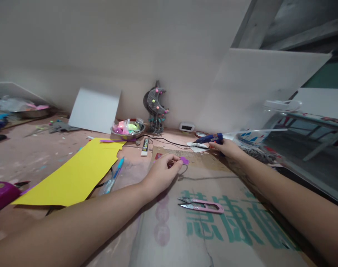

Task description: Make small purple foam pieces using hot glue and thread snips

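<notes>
My left hand (166, 168) pinches a small purple flower-shaped piece (185, 160) between thumb and fingertips, above a printed cardboard sheet (169, 207). A thin grey string (210, 178) curls beside the piece and runs right across the cardboard; whether it is attached, I cannot tell. Farther back on the right, my right hand (227, 148) is closed around a blue glue gun (209, 139), its nozzle facing left over a white paper scrap (196, 147). Pink thread snips (205, 205) lie on the cardboard, nearer to me than both hands.
Yellow paper (77, 170) and a blue pen (115, 174) lie on the left. At the back stand a metal bowl (130, 135) of colourful material, a grey moon ornament (157, 104) and a small white clock (186, 127). A magenta tool (2, 194) sits far left.
</notes>
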`<state>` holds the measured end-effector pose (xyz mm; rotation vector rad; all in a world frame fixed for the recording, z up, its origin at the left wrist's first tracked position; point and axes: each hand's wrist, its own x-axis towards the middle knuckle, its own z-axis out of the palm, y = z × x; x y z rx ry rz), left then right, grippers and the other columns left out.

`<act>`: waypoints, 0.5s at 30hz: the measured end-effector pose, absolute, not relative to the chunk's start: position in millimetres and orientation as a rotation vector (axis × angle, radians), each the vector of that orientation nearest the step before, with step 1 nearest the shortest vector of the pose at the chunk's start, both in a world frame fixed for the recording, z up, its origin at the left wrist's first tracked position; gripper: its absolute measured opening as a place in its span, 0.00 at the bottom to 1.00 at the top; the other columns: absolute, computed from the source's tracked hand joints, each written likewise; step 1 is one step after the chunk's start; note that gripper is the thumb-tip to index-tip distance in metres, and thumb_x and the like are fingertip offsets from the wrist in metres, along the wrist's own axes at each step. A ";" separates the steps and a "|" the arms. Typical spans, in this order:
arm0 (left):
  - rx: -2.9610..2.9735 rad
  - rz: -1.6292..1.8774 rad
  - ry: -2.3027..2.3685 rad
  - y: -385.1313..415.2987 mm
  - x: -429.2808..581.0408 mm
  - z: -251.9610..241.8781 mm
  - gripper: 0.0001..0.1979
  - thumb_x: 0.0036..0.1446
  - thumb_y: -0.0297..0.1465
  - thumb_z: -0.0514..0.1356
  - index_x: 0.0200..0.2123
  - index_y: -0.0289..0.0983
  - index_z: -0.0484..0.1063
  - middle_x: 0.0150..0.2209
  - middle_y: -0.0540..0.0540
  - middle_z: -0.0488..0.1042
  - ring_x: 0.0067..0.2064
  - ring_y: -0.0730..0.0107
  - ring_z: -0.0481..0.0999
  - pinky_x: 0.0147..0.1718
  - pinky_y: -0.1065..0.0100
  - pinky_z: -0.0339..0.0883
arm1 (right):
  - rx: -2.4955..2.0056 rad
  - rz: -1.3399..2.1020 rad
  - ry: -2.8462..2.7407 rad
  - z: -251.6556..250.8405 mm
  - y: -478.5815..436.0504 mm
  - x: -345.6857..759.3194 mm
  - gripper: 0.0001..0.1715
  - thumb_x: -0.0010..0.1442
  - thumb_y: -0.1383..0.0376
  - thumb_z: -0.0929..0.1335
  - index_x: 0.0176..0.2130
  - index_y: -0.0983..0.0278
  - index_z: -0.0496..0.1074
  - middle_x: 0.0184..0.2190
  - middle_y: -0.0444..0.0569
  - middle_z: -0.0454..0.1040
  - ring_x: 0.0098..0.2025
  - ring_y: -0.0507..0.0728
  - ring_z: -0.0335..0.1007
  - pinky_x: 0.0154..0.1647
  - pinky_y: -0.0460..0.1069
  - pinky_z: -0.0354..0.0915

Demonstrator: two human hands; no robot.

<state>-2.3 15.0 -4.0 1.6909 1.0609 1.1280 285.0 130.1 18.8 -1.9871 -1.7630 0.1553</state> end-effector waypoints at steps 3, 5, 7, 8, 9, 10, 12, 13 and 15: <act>1.707 1.127 1.060 14.8 -1.9 -4.1 0.11 0.55 0.37 0.54 0.30 0.35 0.69 0.29 0.49 0.70 0.33 0.70 0.69 0.32 0.71 0.60 | -1.982 0.164 -1.765 14.8 129.6 287.5 0.20 0.51 0.53 0.67 0.33 0.68 0.73 0.28 0.53 0.76 0.30 0.58 0.71 0.29 0.48 0.63; 1.708 1.123 1.053 14.7 -1.5 -4.5 0.11 0.54 0.37 0.54 0.30 0.35 0.69 0.29 0.49 0.70 0.32 0.70 0.68 0.32 0.70 0.59 | -1.976 0.172 -1.771 14.7 129.1 288.6 0.19 0.51 0.54 0.67 0.33 0.68 0.73 0.28 0.53 0.76 0.31 0.59 0.71 0.30 0.48 0.63; 1.711 1.116 1.041 14.7 -1.3 -4.8 0.11 0.54 0.38 0.53 0.30 0.35 0.68 0.28 0.50 0.69 0.32 0.70 0.68 0.32 0.70 0.59 | -1.969 0.178 -1.770 15.4 128.5 288.6 0.17 0.52 0.55 0.66 0.32 0.68 0.73 0.27 0.53 0.76 0.32 0.59 0.71 0.31 0.48 0.64; 1.712 1.111 1.037 14.7 -1.3 -4.7 0.12 0.55 0.38 0.53 0.30 0.35 0.68 0.28 0.50 0.69 0.31 0.70 0.68 0.32 0.70 0.59 | -1.965 0.182 -1.767 15.8 128.2 288.2 0.17 0.52 0.55 0.66 0.31 0.67 0.73 0.27 0.53 0.76 0.32 0.59 0.71 0.31 0.49 0.64; 1.713 1.105 1.035 14.5 -1.3 -4.6 0.12 0.55 0.38 0.53 0.30 0.35 0.68 0.28 0.50 0.69 0.31 0.71 0.68 0.32 0.70 0.59 | -1.961 0.187 -1.763 16.2 127.8 287.8 0.17 0.52 0.55 0.67 0.31 0.67 0.73 0.27 0.53 0.75 0.32 0.60 0.71 0.32 0.49 0.64; 1.713 1.098 1.034 14.3 -1.4 -4.3 0.12 0.55 0.38 0.53 0.30 0.35 0.68 0.27 0.50 0.69 0.31 0.71 0.67 0.32 0.70 0.59 | -1.956 0.193 -1.757 16.5 127.3 287.3 0.16 0.52 0.56 0.67 0.31 0.67 0.73 0.27 0.53 0.75 0.32 0.60 0.71 0.32 0.49 0.64; 1.710 1.088 1.033 13.4 -1.6 -3.2 0.12 0.55 0.38 0.53 0.30 0.35 0.68 0.27 0.50 0.68 0.31 0.71 0.67 0.31 0.71 0.59 | -1.943 0.208 -1.743 16.9 126.3 286.8 0.15 0.51 0.56 0.68 0.30 0.67 0.72 0.27 0.53 0.75 0.32 0.60 0.71 0.33 0.50 0.64; 1.708 1.086 1.031 12.9 -1.7 -2.6 0.12 0.55 0.38 0.53 0.31 0.35 0.68 0.27 0.50 0.68 0.31 0.71 0.67 0.31 0.71 0.59 | -1.933 0.219 -1.737 17.0 125.7 287.0 0.15 0.50 0.57 0.68 0.30 0.67 0.72 0.26 0.52 0.75 0.32 0.60 0.71 0.33 0.50 0.64; 1.708 1.085 1.025 12.1 -2.0 -1.4 0.12 0.55 0.38 0.53 0.31 0.35 0.68 0.27 0.50 0.68 0.31 0.70 0.67 0.31 0.71 0.59 | -1.911 0.249 -1.721 17.1 124.7 287.9 0.14 0.50 0.58 0.68 0.30 0.67 0.72 0.26 0.52 0.75 0.32 0.60 0.71 0.32 0.49 0.64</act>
